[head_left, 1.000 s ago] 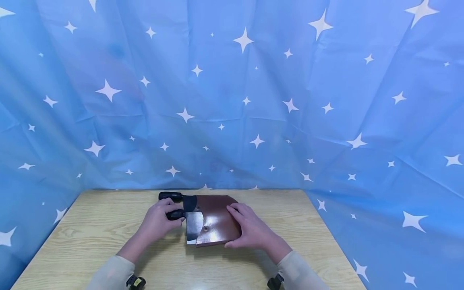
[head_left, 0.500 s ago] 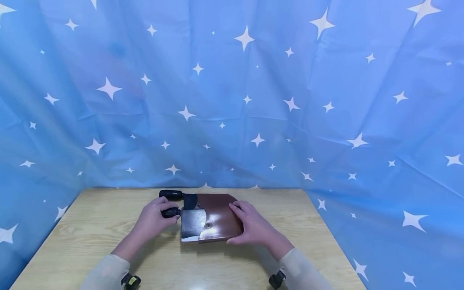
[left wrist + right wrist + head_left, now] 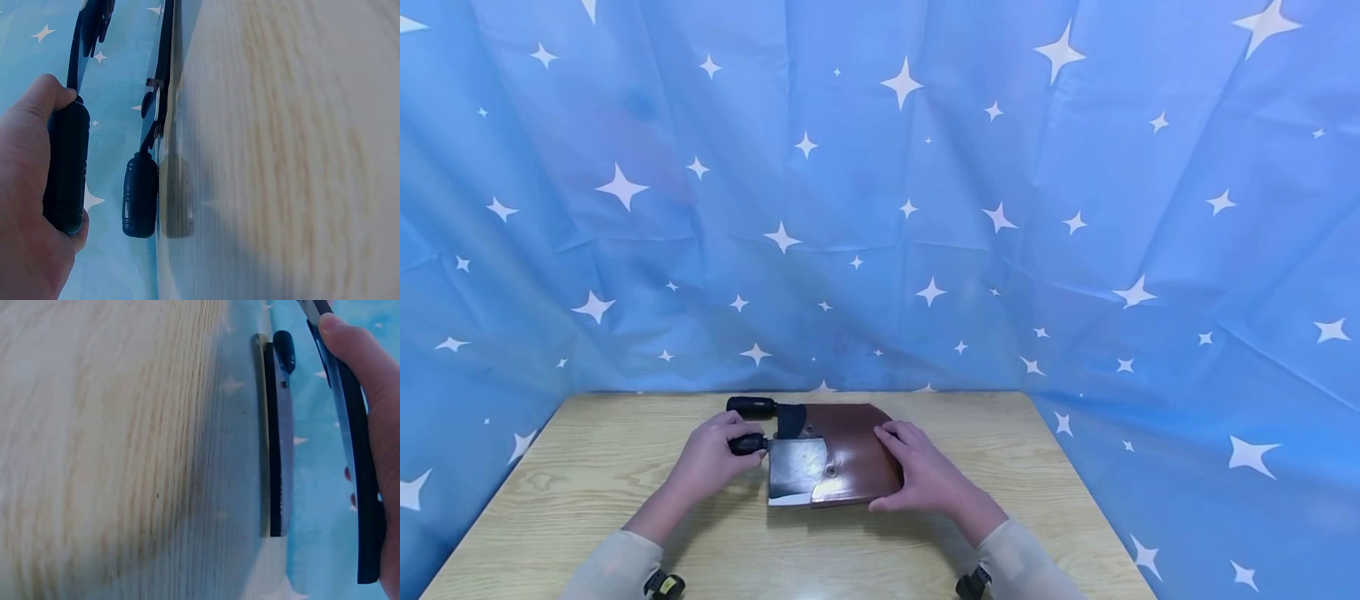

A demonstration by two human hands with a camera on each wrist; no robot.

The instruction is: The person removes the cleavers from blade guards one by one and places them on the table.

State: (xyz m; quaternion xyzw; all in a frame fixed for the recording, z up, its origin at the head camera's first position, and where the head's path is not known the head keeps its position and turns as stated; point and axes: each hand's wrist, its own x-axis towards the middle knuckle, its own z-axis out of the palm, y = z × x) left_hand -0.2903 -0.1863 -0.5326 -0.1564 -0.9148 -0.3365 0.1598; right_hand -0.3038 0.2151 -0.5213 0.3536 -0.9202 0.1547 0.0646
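My left hand (image 3: 715, 450) grips the black handle (image 3: 747, 444) of a cleaver, whose shiny rectangular blade (image 3: 797, 471) is partly out of a brown sheath (image 3: 865, 479). That sheath is held at its right end by my right hand (image 3: 921, 475), thumb on the near side. Both wrist views show the held cleaver and sheath raised off the table. Behind them a second cleaver lies on the table, its black handle (image 3: 751, 407) pointing left and most of its blade covered by another brown sheath (image 3: 842, 417). The right wrist view shows my right fingers along the sheath's edge (image 3: 357, 462).
Everything is on or over a light wood-grain table (image 3: 1037, 467). A blue curtain (image 3: 880, 200) with white stars hangs right behind its far edge and along both sides. Dark wrist cameras (image 3: 666, 585) sit at both sleeves.
The cleaver in my left hand has slid left, so more of its blade shows outside the sheath. My right hand and the sheath have shifted slightly right. The second cleaver has stayed put.
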